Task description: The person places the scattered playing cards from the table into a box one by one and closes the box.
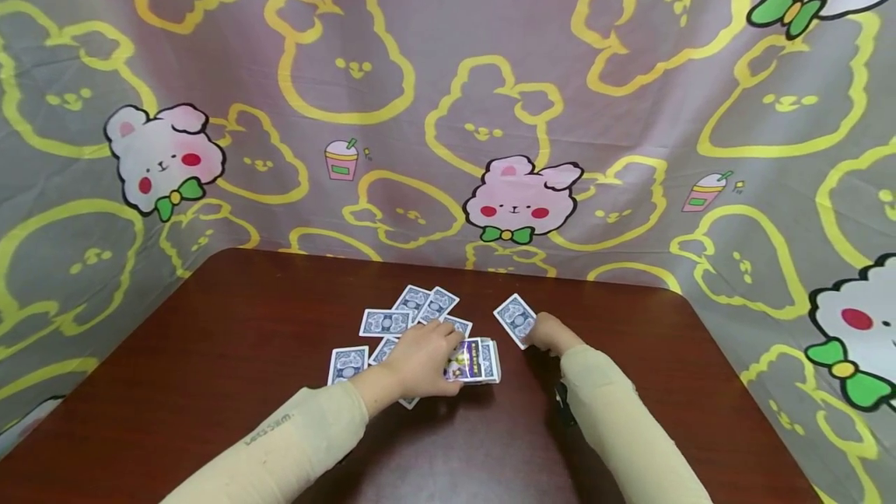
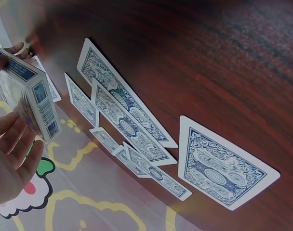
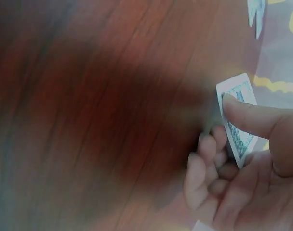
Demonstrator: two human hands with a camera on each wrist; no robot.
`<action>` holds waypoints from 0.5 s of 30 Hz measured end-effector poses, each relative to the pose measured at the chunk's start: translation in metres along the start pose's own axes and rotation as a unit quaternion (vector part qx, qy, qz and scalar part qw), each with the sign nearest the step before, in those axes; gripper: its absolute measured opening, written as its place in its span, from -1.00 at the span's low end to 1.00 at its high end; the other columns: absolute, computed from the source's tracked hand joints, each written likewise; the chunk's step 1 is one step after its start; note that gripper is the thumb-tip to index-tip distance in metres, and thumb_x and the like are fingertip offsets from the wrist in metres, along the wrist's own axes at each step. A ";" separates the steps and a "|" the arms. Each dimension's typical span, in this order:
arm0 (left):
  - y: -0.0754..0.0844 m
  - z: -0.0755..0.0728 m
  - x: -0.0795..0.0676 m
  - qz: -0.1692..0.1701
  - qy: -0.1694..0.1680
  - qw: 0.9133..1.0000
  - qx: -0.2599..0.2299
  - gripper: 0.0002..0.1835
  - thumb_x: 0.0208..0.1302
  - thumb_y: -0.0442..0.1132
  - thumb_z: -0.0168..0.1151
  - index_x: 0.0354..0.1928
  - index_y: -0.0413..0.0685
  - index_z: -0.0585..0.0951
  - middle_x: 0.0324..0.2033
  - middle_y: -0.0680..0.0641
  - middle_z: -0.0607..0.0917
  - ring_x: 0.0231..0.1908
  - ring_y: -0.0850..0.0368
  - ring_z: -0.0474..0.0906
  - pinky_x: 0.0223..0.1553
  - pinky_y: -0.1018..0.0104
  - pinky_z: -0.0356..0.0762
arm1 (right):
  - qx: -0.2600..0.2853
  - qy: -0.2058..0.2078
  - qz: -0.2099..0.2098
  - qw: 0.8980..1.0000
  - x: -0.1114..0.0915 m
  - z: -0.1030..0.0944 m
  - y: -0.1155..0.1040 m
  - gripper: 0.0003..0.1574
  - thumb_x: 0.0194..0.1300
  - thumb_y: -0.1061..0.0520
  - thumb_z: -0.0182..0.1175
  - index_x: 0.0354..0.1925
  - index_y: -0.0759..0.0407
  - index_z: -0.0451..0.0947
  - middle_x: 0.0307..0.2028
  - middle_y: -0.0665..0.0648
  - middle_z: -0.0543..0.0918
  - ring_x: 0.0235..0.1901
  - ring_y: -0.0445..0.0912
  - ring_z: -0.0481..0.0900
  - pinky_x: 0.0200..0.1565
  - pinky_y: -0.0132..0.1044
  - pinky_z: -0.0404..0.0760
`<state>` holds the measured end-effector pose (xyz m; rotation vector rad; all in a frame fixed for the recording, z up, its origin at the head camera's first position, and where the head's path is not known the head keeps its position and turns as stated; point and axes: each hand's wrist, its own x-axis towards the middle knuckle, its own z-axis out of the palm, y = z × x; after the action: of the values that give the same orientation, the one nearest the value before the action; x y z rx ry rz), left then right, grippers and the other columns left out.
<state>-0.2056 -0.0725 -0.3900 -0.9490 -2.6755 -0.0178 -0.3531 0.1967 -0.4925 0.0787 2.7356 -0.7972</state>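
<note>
My left hand [image 1: 420,362] grips a purple-printed playing card box [image 1: 466,361], with the thumb and fingers on opposite sides. At the box's right end in the head view, a blue-and-white card back shows. To the right, my right hand [image 1: 553,334] pinches a single playing card [image 1: 516,319] with its patterned back up. In the right wrist view the thumb lies across that card [image 3: 241,143], and the other fingers curl beneath. Several loose playing cards [image 1: 386,322] lie back up around my left hand, some overlapping; the hand and forearm partly hide a few.
The dark red-brown wooden table [image 1: 252,333] ends at a patterned cloth backdrop [image 1: 392,45] behind and at the sides. One card [image 1: 348,362] lies apart at the left of the loose cards, beside my left wrist.
</note>
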 end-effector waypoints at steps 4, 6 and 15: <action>-0.001 0.001 0.000 -0.002 -0.002 1.000 -0.002 -0.34 -0.22 0.21 0.35 -0.06 -0.03 0.56 -0.25 0.06 0.59 -0.25 0.16 0.48 -0.34 0.28 0.48 | 0.057 -0.046 -0.028 0.997 -0.085 -0.038 -0.046 -0.90 0.16 0.29 0.09 -0.36 0.37 0.41 -0.61 0.09 0.41 -0.59 -0.12 0.38 -0.48 -0.24 0.53; -0.001 0.001 0.000 -0.001 -0.002 1.000 -0.005 -0.34 -0.22 0.21 0.35 -0.06 -0.03 0.56 -0.26 0.06 0.59 -0.25 0.16 0.48 -0.34 0.28 0.48 | 0.081 -0.063 -0.049 0.994 -0.099 -0.046 -0.049 -0.86 0.19 0.31 0.05 -0.27 0.40 0.41 -0.57 0.09 0.47 -0.58 -0.15 0.41 -0.47 -0.28 0.53; 0.002 0.003 0.002 0.003 0.005 1.000 -0.012 -0.36 -0.23 0.20 0.35 -0.09 -0.03 0.56 -0.30 0.06 0.57 -0.27 0.16 0.47 -0.36 0.27 0.47 | 0.127 -0.024 -0.152 0.980 -0.104 -0.067 -0.034 -0.79 0.17 0.26 0.16 -0.25 0.41 0.50 -0.58 0.18 0.60 -0.64 -0.18 0.45 -0.58 -0.37 0.45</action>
<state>-0.2066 -0.0701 -0.3924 -0.9629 -2.6694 -0.0526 -0.2756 0.2065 -0.3901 -0.3105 2.6184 -1.2112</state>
